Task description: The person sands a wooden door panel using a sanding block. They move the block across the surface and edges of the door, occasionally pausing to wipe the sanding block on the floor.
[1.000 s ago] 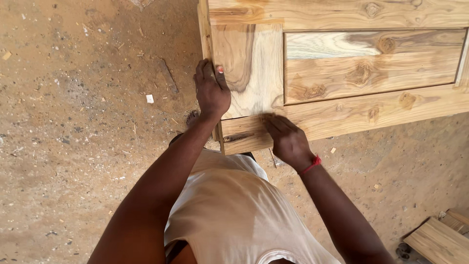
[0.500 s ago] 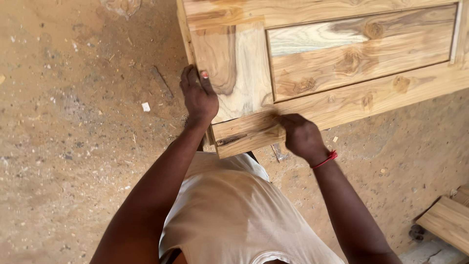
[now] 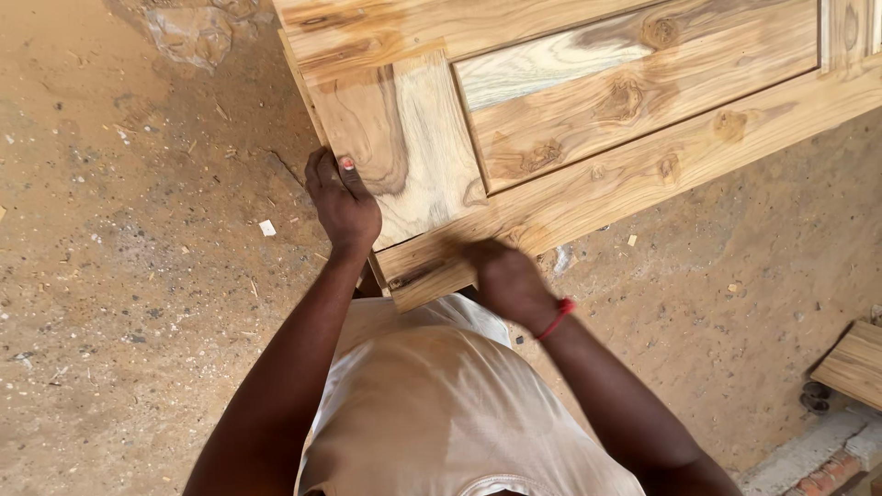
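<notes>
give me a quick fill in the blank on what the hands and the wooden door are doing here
1. The left hand grips the ____ edge of the wooden door.
2. The right hand wears a ____ wristband.
3. The right hand rests on the door's ____ rail.
4. The floor under the door is ____.

Missing words: left; red; bottom; sandy

Panelled wooden door (image 3: 570, 119) lying flat above the sandy floor (image 3: 138, 276), spanning centre to far right. Left hand (image 3: 342, 204) on its left edge; right hand (image 3: 501, 276) on its near rail, right of the near-left corner. Plank (image 3: 854, 363) lies at near right.
</notes>
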